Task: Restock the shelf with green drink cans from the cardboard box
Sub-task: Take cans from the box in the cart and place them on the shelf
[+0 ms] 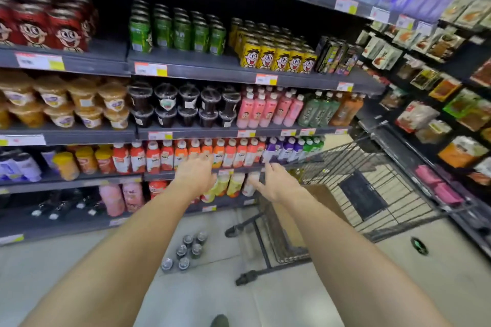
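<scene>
Flanking cardboard box [322,200], trolley [372,183], floor cans [190,249]

The letters "NFC" show on the white-capped red and orange juice bottles [180,158] on the third shelf down. The price tags [151,69] and other package labels are too blurred to read.

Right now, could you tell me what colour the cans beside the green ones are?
Yellow cans with a cartoon face, right of the green cans; head view.
</scene>
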Demonstrator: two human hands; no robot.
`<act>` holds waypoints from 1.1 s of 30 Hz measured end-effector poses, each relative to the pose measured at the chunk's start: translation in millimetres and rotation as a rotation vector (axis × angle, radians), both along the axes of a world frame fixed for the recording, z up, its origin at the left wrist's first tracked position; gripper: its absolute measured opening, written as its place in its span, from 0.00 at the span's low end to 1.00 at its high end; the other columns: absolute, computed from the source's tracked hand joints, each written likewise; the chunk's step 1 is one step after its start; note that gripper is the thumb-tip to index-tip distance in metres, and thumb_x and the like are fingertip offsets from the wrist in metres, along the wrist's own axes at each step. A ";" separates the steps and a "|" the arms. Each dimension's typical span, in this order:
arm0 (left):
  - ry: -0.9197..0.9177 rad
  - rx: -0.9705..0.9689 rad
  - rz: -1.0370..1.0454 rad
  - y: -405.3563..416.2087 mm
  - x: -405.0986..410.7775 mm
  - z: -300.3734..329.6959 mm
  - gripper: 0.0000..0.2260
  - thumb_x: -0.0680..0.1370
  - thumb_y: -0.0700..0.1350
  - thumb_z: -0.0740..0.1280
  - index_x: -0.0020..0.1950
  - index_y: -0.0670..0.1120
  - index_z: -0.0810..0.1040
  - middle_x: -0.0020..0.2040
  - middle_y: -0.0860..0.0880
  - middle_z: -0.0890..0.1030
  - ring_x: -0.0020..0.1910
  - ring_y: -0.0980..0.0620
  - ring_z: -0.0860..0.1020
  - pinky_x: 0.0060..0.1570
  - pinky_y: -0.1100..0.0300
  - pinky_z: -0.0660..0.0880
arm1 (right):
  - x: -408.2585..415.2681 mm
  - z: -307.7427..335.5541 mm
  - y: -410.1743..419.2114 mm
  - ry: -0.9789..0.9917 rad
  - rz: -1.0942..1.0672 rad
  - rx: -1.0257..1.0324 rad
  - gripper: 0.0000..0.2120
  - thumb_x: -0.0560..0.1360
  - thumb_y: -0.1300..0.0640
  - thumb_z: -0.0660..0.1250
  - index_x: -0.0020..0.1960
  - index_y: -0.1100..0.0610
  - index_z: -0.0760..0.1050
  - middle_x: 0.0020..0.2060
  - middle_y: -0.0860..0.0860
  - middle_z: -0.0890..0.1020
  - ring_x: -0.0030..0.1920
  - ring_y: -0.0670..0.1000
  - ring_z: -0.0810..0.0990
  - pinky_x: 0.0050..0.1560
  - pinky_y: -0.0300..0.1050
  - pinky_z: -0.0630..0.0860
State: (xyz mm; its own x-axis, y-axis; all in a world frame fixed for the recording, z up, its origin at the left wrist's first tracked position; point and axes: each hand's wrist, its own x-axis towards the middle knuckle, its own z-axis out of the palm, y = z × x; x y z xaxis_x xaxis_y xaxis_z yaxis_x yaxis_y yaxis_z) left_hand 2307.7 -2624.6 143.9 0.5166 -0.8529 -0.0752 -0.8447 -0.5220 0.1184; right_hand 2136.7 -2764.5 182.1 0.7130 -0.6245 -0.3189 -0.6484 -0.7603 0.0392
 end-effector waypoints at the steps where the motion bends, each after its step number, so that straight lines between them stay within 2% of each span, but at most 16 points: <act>1: 0.030 -0.014 -0.003 -4.3 -9.2 -1.5 0.22 0.80 0.53 0.60 0.71 0.44 0.67 0.68 0.43 0.72 0.67 0.42 0.69 0.65 0.47 0.68 | -11.3 0.6 0.7 0.011 -0.020 0.001 0.36 0.82 0.40 0.54 0.78 0.65 0.52 0.76 0.61 0.61 0.76 0.59 0.58 0.73 0.50 0.58; 7: 0.058 -0.056 -0.149 -44.1 -63.7 0.2 0.22 0.81 0.53 0.58 0.71 0.44 0.66 0.66 0.44 0.74 0.65 0.42 0.71 0.61 0.49 0.68 | -73.0 -4.9 -12.8 0.051 -0.124 -0.013 0.37 0.82 0.39 0.53 0.80 0.63 0.49 0.78 0.60 0.56 0.78 0.58 0.54 0.75 0.51 0.54; 11: 0.033 -0.044 -0.229 -78.3 -96.9 -2.6 0.21 0.80 0.54 0.59 0.69 0.45 0.68 0.65 0.44 0.74 0.64 0.41 0.71 0.61 0.48 0.68 | -118.4 -5.1 -29.2 0.051 -0.195 -0.043 0.35 0.82 0.40 0.54 0.78 0.64 0.53 0.76 0.60 0.60 0.76 0.59 0.59 0.73 0.52 0.58; 14: 0.055 -0.028 -0.282 -106.6 -124.3 -4.1 0.22 0.80 0.55 0.59 0.70 0.46 0.68 0.66 0.45 0.73 0.66 0.41 0.70 0.62 0.47 0.68 | -150.2 -10.0 -45.8 0.063 -0.233 -0.044 0.35 0.83 0.39 0.52 0.78 0.64 0.53 0.76 0.60 0.61 0.76 0.59 0.58 0.75 0.51 0.57; 17: 0.022 0.005 -0.340 -135.7 -154.9 -0.7 0.20 0.80 0.55 0.60 0.67 0.45 0.70 0.65 0.44 0.74 0.65 0.41 0.71 0.62 0.47 0.68 | -180.7 -17.1 -64.2 0.048 -0.272 -0.032 0.36 0.82 0.39 0.52 0.79 0.63 0.53 0.76 0.60 0.60 0.76 0.59 0.58 0.75 0.51 0.57; 24: -0.076 0.095 -0.445 -215.2 -235.0 9.2 0.19 0.80 0.54 0.59 0.66 0.44 0.71 0.64 0.43 0.75 0.64 0.40 0.72 0.64 0.45 0.69 | -244.8 -25.0 -124.2 -0.060 -0.346 0.002 0.35 0.81 0.38 0.55 0.77 0.61 0.57 0.74 0.59 0.65 0.73 0.59 0.65 0.72 0.55 0.64; 28: -0.133 0.133 -0.468 -260.6 -273.5 9.6 0.20 0.80 0.54 0.60 0.66 0.44 0.71 0.63 0.43 0.76 0.64 0.41 0.72 0.64 0.45 0.68 | -285.9 -21.9 -170.7 -0.086 -0.343 -0.007 0.33 0.82 0.40 0.54 0.76 0.62 0.58 0.73 0.60 0.66 0.72 0.59 0.65 0.72 0.53 0.64; 30: -0.143 0.153 -0.468 -282.5 -288.6 3.3 0.21 0.80 0.54 0.59 0.69 0.44 0.69 0.64 0.43 0.75 0.64 0.41 0.73 0.64 0.46 0.69 | -309.8 -23.6 -194.7 -0.105 -0.358 0.011 0.32 0.82 0.39 0.54 0.76 0.61 0.59 0.71 0.60 0.67 0.71 0.59 0.66 0.70 0.53 0.65; 33: -0.131 0.169 -0.431 -314.1 -310.4 -5.1 0.27 0.81 0.54 0.59 0.76 0.44 0.60 0.67 0.42 0.73 0.65 0.40 0.72 0.65 0.46 0.68 | -337.7 -30.3 -230.7 -0.117 -0.377 0.020 0.33 0.81 0.38 0.55 0.75 0.61 0.60 0.70 0.60 0.68 0.70 0.60 0.67 0.68 0.54 0.67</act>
